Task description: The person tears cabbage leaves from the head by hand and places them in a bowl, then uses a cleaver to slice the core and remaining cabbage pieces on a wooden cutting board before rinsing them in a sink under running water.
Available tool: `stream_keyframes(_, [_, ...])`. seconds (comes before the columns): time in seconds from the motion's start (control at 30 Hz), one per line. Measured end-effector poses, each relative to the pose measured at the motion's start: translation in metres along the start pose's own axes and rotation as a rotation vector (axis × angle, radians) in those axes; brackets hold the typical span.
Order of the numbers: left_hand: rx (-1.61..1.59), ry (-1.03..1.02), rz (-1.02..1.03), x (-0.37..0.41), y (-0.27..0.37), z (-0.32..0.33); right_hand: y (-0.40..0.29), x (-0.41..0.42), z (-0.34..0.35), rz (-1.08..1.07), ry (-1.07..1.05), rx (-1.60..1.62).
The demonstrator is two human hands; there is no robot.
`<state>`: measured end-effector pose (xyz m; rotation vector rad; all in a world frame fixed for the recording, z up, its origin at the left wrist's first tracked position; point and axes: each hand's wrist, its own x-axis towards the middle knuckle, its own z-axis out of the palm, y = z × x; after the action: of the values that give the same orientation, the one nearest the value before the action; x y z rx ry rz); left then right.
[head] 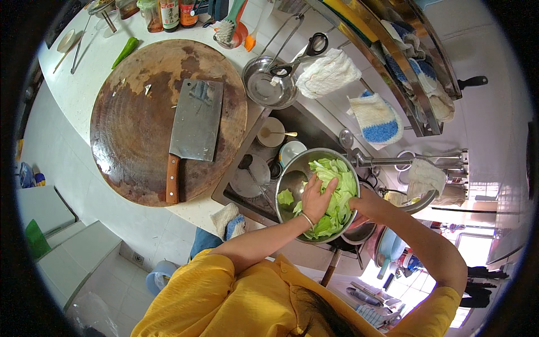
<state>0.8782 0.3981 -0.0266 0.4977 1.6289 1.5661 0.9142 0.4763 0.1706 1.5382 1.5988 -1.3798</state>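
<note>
Torn green cabbage leaves point(339, 202) fill much of a stainless steel bowl point(290, 179) above the sink's near right corner. My left hand point(318, 197), with a bangle at the wrist, lies on the leaves with thumb and fingers apart. At the bowl's right side, my right hand point(363, 205) grips the rim; some of its fingers are hidden. One loose leaf piece point(285, 196) rests by the bowl's left wall. To the left, a cleaver point(197, 122) with a wooden handle lies flat on a round wooden chopping block point(134, 135).
The sink point(227, 189) holds a plate point(252, 181), a ladle point(245, 161) and bowls. A faucet point(379, 161) extends beside the steel bowl. Black-handled scissors point(315, 44) overlap a metal pan point(263, 84). A green pepper point(125, 52) and sauce bottles point(170, 14) stand beyond the block.
</note>
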Motion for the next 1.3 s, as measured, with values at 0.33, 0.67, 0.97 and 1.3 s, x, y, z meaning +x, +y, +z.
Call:
stream_keyframes(0.33, [0.284,0.046,0.113,0.004,0.006,-0.016,0.02,0.011,0.007,0.046,0.042,0.19])
stream_keyframes(0.67, [0.478,0.009,0.355,0.008,0.014,-0.058,0.087,0.039,0.034,-0.09,-0.025,0.563])
stream_keyframes(0.97, [0.805,-0.041,0.411,-0.007,0.03,-0.089,0.107,0.037,0.056,-0.115,-0.005,0.656])
stream_keyframes(1.3, [0.947,-0.05,0.505,-0.027,0.03,-0.101,0.129,0.025,0.063,-0.145,0.008,0.671])
